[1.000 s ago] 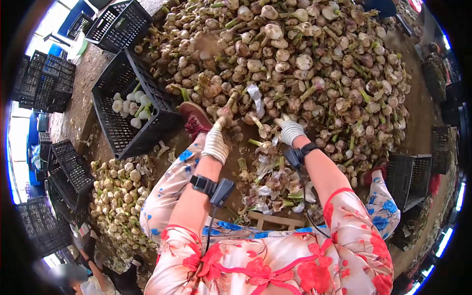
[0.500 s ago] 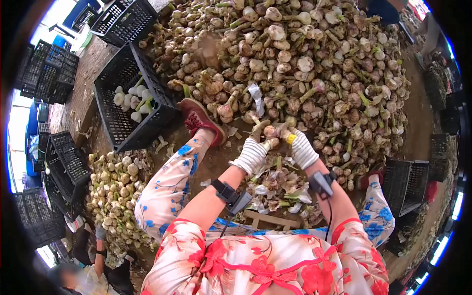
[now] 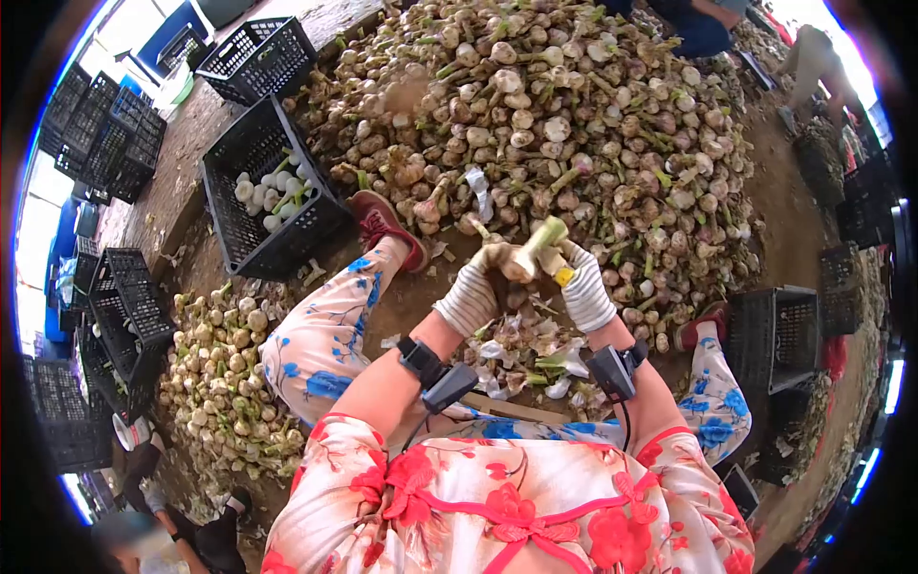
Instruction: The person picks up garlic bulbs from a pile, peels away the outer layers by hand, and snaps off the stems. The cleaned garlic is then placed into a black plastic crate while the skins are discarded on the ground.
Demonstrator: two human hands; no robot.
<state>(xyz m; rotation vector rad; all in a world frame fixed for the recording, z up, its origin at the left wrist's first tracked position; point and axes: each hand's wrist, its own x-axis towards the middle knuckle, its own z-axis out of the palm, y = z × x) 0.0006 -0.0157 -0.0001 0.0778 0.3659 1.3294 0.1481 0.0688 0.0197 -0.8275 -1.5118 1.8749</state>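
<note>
A garlic bulb (image 3: 519, 266) with a thick, pale green stem is held between my gloved hands, over the bare ground in front of the big heap. My left hand (image 3: 470, 295) is closed round the bulb's left side, and a thin stalk pokes up beside its fingers. On the other side, my right hand (image 3: 585, 289) grips the bulb near the stem, a yellow band showing at its fingers. Both gloves are white striped with brown, soiled fingertips. Loose peelings (image 3: 521, 349) lie below my hands, between my legs.
A large garlic heap (image 3: 612, 124) spreads ahead. At the left, a black crate (image 3: 225, 206) holds several cleaned white bulbs, near a smaller garlic pile (image 3: 225, 383). Another black crate (image 3: 796, 335) stands at the right. Other people sit at lower left and upper right.
The bulb in my hands has turned or been swapped: its thick stem now points up and right. My hands are slightly farther apart, and the camera view has shifted a little.
</note>
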